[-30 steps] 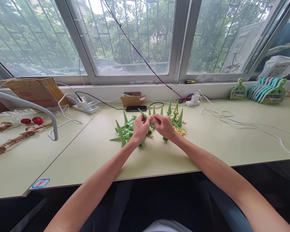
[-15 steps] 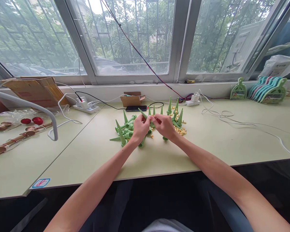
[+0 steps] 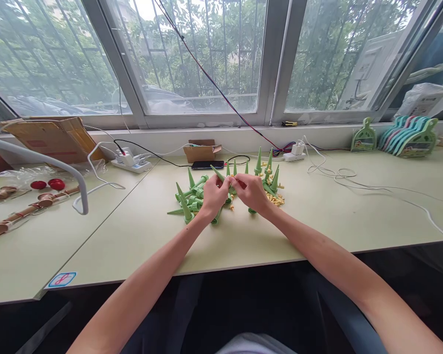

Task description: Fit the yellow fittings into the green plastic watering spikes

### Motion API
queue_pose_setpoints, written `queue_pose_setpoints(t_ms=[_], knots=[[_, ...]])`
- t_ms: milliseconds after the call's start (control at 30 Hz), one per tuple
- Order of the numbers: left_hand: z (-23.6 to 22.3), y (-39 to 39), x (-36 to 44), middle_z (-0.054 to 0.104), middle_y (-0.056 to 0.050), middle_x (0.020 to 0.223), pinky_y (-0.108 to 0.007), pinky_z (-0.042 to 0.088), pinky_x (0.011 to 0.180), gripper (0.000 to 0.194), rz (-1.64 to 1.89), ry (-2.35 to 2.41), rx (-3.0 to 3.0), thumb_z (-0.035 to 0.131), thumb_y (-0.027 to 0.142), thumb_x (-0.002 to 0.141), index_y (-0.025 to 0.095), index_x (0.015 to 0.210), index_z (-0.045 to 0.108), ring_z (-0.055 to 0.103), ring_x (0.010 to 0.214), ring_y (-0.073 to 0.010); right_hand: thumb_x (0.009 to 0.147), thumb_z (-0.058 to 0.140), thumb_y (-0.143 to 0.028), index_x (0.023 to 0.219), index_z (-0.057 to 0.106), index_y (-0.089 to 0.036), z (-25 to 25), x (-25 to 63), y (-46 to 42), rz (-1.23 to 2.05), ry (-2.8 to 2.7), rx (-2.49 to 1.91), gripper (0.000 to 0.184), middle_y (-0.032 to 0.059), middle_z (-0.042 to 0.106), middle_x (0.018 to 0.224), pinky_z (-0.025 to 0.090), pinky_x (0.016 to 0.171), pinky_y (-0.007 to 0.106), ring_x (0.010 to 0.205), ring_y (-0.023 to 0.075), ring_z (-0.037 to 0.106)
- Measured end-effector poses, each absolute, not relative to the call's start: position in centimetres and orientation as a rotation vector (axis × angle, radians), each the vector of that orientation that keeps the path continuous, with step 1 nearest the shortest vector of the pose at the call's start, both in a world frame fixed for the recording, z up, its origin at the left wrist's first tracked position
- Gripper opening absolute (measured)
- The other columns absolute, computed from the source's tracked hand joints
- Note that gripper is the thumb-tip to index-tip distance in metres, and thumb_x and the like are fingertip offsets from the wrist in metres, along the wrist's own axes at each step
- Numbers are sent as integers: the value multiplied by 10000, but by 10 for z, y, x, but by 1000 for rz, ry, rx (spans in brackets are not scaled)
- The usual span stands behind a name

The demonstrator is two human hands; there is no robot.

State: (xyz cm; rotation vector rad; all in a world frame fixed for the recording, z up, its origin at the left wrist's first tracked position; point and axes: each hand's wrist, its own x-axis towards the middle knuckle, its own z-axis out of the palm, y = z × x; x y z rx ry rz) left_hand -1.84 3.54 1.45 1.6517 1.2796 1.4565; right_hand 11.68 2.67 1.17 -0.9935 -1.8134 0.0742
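My left hand [image 3: 214, 195] is closed around a green plastic watering spike [image 3: 217, 173], whose pointed tip sticks out up and to the left. Fingertips of my right hand [image 3: 250, 191] are pinched together at the spike's other end, touching my left fingers. Whatever small part they grip is hidden. Left of my hands lies a pile of green spikes [image 3: 195, 202], some on their sides and some upright. Several more spikes [image 3: 258, 163] stand behind and to the right. Small yellow plastic pieces [image 3: 276, 199] lie heaped beside my right hand.
Behind the spikes are a black phone [image 3: 207, 165] and a small open cardboard box [image 3: 201, 151]. White cables [image 3: 349, 176] trail across the right side. At left, a white metal bar [image 3: 59, 164] crosses above wooden pieces [image 3: 29, 212] and red balls [image 3: 56, 184]. Green dustpan-shaped items [image 3: 409, 137] stand far right.
Hardly anything differs. Both hands keep the same hold at the same spot, and the view has shifted very slightly.
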Motion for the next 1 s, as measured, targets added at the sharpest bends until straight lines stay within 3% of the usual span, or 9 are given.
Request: queue_pose_setpoints(t_ms=[500,1000], knots=[[19,30,-16,458,55,520,-223,316,390,254,1376,1176,1515,613,387,838,187,731,499,420,373,-74,980,443,-411,619,522,-182,11,117,29,89,-1806,-969,436,-17,438,563,301,580,262,556,111,353],[21,29,-16,448,53,524,-223,348,388,320,1317,1096,1343,693,410,781,187,705,477,430,407,-75,976,440,-437,636,557,-184,11,118,29,140,-1816,-993,439,-21,426,544,297,569,261,549,114,342]])
